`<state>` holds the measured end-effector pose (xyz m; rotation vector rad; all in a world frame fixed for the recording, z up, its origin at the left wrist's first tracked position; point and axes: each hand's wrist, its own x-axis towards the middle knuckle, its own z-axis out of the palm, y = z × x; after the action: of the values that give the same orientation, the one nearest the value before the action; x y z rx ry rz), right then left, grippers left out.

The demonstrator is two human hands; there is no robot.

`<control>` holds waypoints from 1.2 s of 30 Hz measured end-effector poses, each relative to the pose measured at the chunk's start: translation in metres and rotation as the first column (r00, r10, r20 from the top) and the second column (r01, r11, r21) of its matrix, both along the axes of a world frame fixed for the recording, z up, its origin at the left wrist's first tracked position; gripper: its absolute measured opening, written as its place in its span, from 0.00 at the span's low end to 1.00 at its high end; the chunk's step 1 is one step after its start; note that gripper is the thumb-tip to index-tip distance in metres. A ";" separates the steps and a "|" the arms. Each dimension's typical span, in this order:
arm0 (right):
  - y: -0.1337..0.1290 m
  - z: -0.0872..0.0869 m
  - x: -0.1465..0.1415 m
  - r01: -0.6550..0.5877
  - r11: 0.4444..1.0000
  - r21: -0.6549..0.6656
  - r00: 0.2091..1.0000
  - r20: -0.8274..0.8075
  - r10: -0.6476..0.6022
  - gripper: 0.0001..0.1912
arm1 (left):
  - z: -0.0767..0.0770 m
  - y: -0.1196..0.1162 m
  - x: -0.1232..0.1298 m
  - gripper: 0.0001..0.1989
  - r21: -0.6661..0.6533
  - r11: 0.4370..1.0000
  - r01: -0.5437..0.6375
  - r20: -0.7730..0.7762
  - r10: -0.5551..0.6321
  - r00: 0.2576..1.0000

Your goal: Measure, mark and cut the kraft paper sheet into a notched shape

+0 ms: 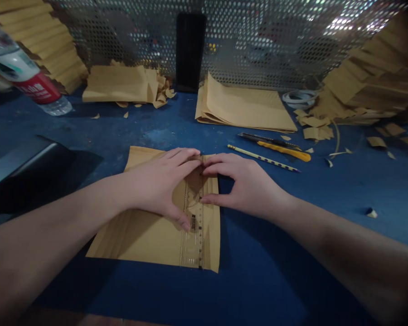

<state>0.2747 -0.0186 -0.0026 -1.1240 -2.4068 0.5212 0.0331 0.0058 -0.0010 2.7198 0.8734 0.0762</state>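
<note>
A clear plastic ruler [192, 242] with black markings and cut-out shapes lies lengthwise on a sheet of brown kraft paper [149, 235], near its right edge. The paper has fold lines on its left side. My left hand [159, 181] rests spread over paper and ruler, its thumb apart and touching the ruler's left part. From the right, my right hand [240, 181] reaches to the ruler's right edge, fingertips and thumb touching there with a gap between them. The narrow strip of paper right of the ruler looks slightly raised. Both hands' fingertips partly hide the ruler's far end.
Beyond my right hand lie a patterned pencil [263, 158], a yellow utility knife [285, 151] and a dark knife [268, 139]. Folded brown paper [248, 106], a black phone [190, 52] and a water bottle [30, 77] stand farther back. A black object [27, 167] sits left.
</note>
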 end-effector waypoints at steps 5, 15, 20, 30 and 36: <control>0.000 0.001 0.000 0.004 1.000 -0.015 1.000 0.002 -0.004 0.23 | 0.001 0.000 0.000 0.64 -0.008 1.000 -0.009 -0.034 0.008 0.999; -0.001 0.005 -0.003 0.037 0.997 -0.063 0.998 -0.053 -0.040 0.17 | 0.001 -0.001 0.001 0.67 -0.071 0.996 -0.060 -0.049 0.057 0.997; 0.007 0.006 0.008 0.279 0.959 -0.059 0.955 -0.086 -0.283 0.05 | 0.006 -0.002 0.003 0.72 -0.089 0.993 -0.080 -0.125 0.068 0.990; 0.004 0.007 0.003 0.277 0.960 -0.047 0.958 0.091 -0.272 0.05 | 0.008 -0.003 0.002 0.71 -0.114 0.988 -0.102 -0.120 0.088 0.989; 0.005 0.008 0.004 0.283 0.958 -0.054 0.954 0.115 -0.276 0.04 | 0.011 -0.003 0.003 0.73 -0.122 0.984 -0.131 -0.167 0.109 0.980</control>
<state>0.2789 -0.0137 0.0057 -1.5290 -2.2762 0.4635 0.0360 0.0025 0.0096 2.5751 1.0483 -0.1713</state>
